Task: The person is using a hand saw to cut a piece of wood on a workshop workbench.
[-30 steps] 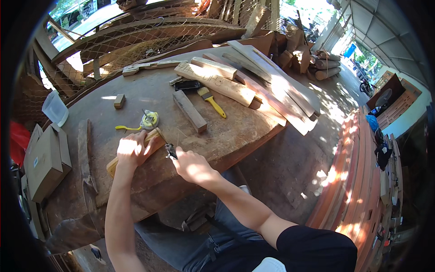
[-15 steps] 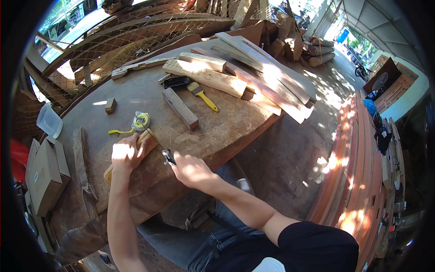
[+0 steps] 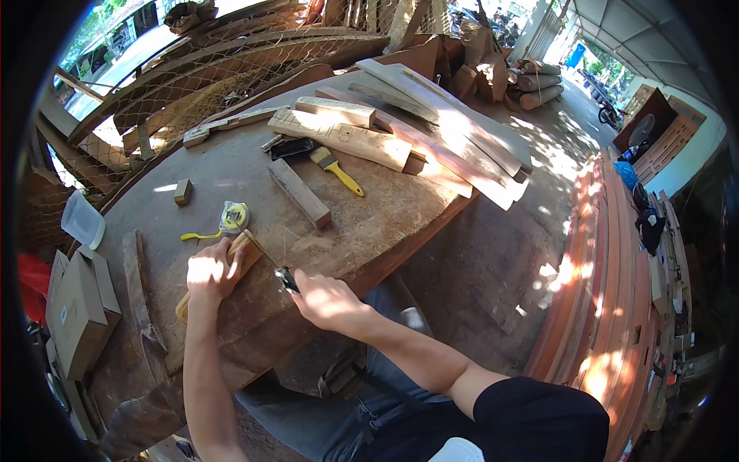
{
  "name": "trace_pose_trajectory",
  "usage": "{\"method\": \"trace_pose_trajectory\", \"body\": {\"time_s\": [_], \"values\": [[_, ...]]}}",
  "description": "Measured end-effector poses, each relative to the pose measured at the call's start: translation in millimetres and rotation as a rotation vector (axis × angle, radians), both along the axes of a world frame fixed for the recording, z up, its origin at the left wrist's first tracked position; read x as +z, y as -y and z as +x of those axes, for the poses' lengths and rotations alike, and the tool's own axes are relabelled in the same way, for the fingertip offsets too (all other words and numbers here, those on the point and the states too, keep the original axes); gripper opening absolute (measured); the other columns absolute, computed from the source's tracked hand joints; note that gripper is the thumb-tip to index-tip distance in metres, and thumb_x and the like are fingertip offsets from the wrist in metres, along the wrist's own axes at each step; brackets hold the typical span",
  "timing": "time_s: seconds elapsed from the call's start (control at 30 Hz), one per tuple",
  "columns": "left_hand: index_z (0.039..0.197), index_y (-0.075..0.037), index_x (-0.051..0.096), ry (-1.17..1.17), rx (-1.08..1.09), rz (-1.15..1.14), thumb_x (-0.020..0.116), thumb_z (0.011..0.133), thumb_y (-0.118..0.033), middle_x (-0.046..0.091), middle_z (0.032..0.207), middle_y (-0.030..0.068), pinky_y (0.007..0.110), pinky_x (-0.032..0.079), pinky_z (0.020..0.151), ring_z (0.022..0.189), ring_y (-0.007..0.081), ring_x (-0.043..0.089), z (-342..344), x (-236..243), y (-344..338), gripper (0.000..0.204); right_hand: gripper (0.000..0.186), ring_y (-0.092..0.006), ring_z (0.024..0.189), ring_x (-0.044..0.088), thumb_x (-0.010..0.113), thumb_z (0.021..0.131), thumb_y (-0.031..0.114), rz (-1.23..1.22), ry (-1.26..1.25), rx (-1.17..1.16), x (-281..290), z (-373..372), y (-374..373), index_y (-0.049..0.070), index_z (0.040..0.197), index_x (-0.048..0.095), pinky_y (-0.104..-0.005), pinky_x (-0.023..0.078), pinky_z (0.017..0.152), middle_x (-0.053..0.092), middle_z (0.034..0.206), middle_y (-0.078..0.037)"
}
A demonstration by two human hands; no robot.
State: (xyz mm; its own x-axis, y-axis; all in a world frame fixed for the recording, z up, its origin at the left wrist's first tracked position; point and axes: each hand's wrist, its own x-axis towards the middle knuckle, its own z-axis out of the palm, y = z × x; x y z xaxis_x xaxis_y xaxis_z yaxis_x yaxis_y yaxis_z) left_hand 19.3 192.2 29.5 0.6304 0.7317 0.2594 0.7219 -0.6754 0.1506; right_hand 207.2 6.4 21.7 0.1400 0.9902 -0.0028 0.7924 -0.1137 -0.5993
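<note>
My left hand (image 3: 209, 272) is closed on a light brown wooden bar (image 3: 245, 258), pressing it down at the near left of the worktable. In my right hand (image 3: 329, 299) is a narrow-bladed handsaw (image 3: 285, 279) with a black handle. Its thin blade runs up and left, across the far end of the bar beside my left fingers. Whether the teeth have cut into the wood cannot be made out. Just beyond the bar lies a yellow tape measure (image 3: 234, 216) with a yellow strap.
Across the worktable (image 3: 231, 169) lie a small wooden block (image 3: 182, 192), a dark wooden bar (image 3: 299, 193), a yellow-handled paintbrush (image 3: 337, 171) and several boards (image 3: 454, 115). Cardboard boxes (image 3: 77, 316) and a clear plastic tub (image 3: 82, 219) stand at left. Long reddish planks (image 3: 577, 308) lie at right.
My right hand and the saw handle have shifted slightly toward me. My left hand keeps its hold on the bar. The whole view has shifted a little.
</note>
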Motion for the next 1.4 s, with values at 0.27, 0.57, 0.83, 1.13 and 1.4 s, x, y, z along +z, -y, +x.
{"method": "trace_pose_trajectory", "body": {"time_s": [0.27,0.57,0.83,1.13,1.4], "values": [[0.099,-0.007,0.069,-0.002,-0.002,0.040,0.063,0.103,-0.045,0.075,0.088,0.0162,0.047,0.058,0.075,0.084,0.0369,0.074,-4.4,-1.1,3.0,0.039,0.030,-0.0463,0.097,0.073,0.059,0.105,0.028,-0.074,0.006,0.033,1.8,-5.1,-6.1,0.000,0.115,0.056,-0.0558,0.059,0.086,0.074,0.096,-0.027],[0.099,-0.008,0.071,-0.025,0.026,0.102,0.063,0.102,-0.050,0.075,0.084,0.0178,0.046,0.059,0.075,0.083,0.0358,0.075,3.3,-4.2,8.5,0.042,0.031,-0.0469,0.099,0.073,0.059,0.105,0.028,-0.182,0.031,0.022,17.8,-3.5,-29.8,0.000,0.119,0.056,-0.0554,0.059,0.086,0.074,0.101,-0.028],[0.101,-0.009,0.070,-0.002,0.071,0.077,0.063,0.101,-0.052,0.075,0.084,0.0160,0.045,0.058,0.076,0.085,0.0336,0.075,0.1,-4.7,7.1,0.043,0.030,-0.0453,0.104,0.072,0.060,0.105,0.028,-0.132,0.055,0.042,6.8,0.1,-1.0,0.002,0.119,0.055,-0.0561,0.058,0.086,0.073,0.107,-0.028],[0.104,-0.011,0.073,0.036,0.036,0.160,0.068,0.098,-0.051,0.075,0.084,0.0131,0.042,0.058,0.075,0.083,0.0299,0.075,0.4,-14.0,10.9,0.041,0.033,-0.0458,0.099,0.074,0.059,0.106,0.028,-0.202,0.078,0.031,18.2,-0.6,-31.7,-0.001,0.120,0.055,-0.0549,0.059,0.087,0.074,0.101,-0.028],[0.102,-0.008,0.070,0.054,0.028,0.123,0.068,0.100,-0.046,0.075,0.088,0.0158,0.045,0.058,0.073,0.083,0.0349,0.074,-4.3,-9.1,4.4,0.039,0.034,-0.0456,0.092,0.074,0.061,0.104,0.028,-0.084,0.048,0.045,1.9,-1.7,5.1,-0.001,0.119,0.055,-0.0557,0.059,0.084,0.074,0.098,-0.027]]}}
